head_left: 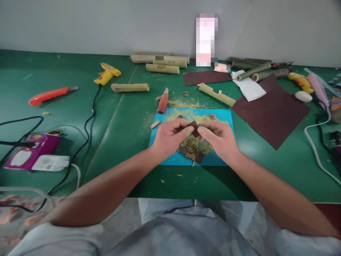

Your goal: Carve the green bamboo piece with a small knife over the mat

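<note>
Between my two hands is a small dark brown piece of sandpaper, pinched from both sides. My left hand has thumb and fingers closed on its left edge, and my right hand grips the right edge the same way. Both are above a blue mat strewn with bamboo shavings and small offcuts. Just beyond the mat's far left corner lies a red-handled carving knife. A notched bamboo tube rests beyond the mat on the right.
Large brown sandpaper sheet lies right, with white paper and more bamboo. At left are a yellow glue gun, red utility knife, purple power strip and cords. Bamboo tubes lie near the wall.
</note>
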Demonstrator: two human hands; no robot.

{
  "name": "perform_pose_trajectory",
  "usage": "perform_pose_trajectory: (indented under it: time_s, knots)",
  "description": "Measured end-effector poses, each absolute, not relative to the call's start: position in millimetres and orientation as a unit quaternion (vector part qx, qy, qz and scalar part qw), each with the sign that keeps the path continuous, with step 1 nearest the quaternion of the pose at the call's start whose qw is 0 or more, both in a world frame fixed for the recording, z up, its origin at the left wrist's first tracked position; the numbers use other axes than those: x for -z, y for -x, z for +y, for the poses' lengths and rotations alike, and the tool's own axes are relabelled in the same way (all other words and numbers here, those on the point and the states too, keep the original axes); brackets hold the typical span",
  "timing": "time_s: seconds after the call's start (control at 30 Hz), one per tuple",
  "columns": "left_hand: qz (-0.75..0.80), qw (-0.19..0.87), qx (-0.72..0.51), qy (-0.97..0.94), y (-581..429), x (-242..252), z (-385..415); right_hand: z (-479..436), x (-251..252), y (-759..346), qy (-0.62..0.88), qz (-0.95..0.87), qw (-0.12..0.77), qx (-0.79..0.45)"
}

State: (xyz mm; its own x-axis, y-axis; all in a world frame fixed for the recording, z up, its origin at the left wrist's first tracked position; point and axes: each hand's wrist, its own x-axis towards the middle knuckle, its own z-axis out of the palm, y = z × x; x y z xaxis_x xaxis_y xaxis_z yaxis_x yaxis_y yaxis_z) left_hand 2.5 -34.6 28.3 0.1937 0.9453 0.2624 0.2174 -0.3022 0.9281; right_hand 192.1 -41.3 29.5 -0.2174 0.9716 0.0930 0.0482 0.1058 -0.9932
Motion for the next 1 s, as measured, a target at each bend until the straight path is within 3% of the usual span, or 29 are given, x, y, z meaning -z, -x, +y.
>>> perform_pose_trajectory:
  time_s: [0.33,0.6,0.83,1.0]
  knots:
    - [0.456,0.352,-0.470,-0.669,-4,-24,-34,-43,-34,-191,0.453,-0.654,0.441,-0.416]
    - [0.446,0.342,-0.468,-0.682,0,-27,-34,-35,-31,-195,0.437,-0.524,0.455,-0.572]
    - [0.412,0.462,-0.427,-0.659,0,-26,-35,-34,-29,-192,0.415,-0.497,0.469,-0.601]
    - [0.383,0.564,-0.379,-0.626,-1,-25,-37,-36,-31,-193,0.397,-0.528,0.414,-0.627]
